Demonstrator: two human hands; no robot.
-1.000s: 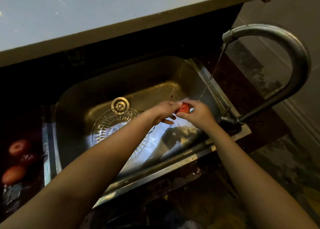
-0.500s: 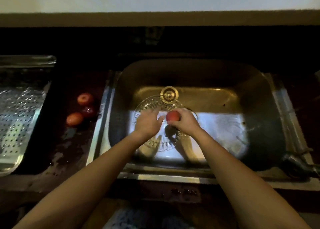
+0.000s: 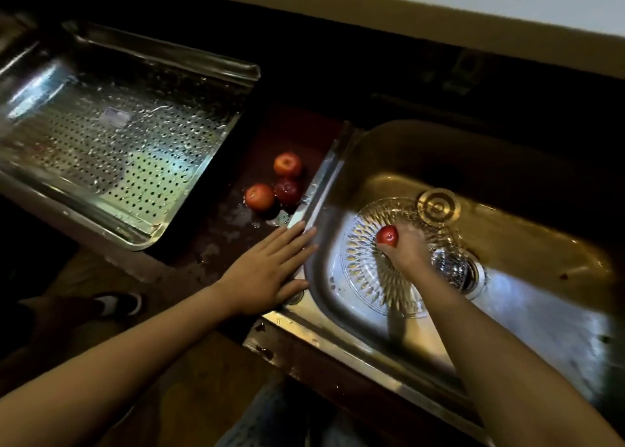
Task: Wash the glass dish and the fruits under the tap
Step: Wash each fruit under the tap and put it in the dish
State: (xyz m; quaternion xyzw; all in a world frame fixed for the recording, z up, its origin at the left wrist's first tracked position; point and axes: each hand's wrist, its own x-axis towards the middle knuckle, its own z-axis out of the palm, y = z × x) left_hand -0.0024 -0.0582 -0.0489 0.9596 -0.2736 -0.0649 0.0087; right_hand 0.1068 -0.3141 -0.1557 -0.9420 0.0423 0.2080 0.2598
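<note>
Head view, setting: a steel sink (image 3: 527,189) is seen set into a dark, wet counter (image 3: 216,230), under dim light.
Head view, right hand: the right hand (image 3: 404,248) is held over the basin, fingers wrapped around a small red fruit (image 3: 387,235); the fruit is gripped from the right side and its red top is left showing.
Head view, glass dish: the cut-glass dish (image 3: 362,264) is seen lying flat on the sink floor at the basin's left end, directly below the held fruit; whether fruit and dish touch cannot be told.
Head view, drain: a round strainer cap (image 3: 438,206) is seen resting at the dish's far edge, and the open drain (image 3: 460,270) lies just beside the dish on its right.
Head view, left hand: the left hand (image 3: 270,270) is laid flat and empty, fingers straight and together, across the sink's left rim, with nothing grasped.
Head view, other fruits: three red fruits (image 3: 277,186) are clustered on the counter just left of the sink rim, close beyond the left fingertips, with water pooled around them.
Head view, tray: a perforated steel tray (image 3: 111,149) is seen at the far left, well apart from the sink.
</note>
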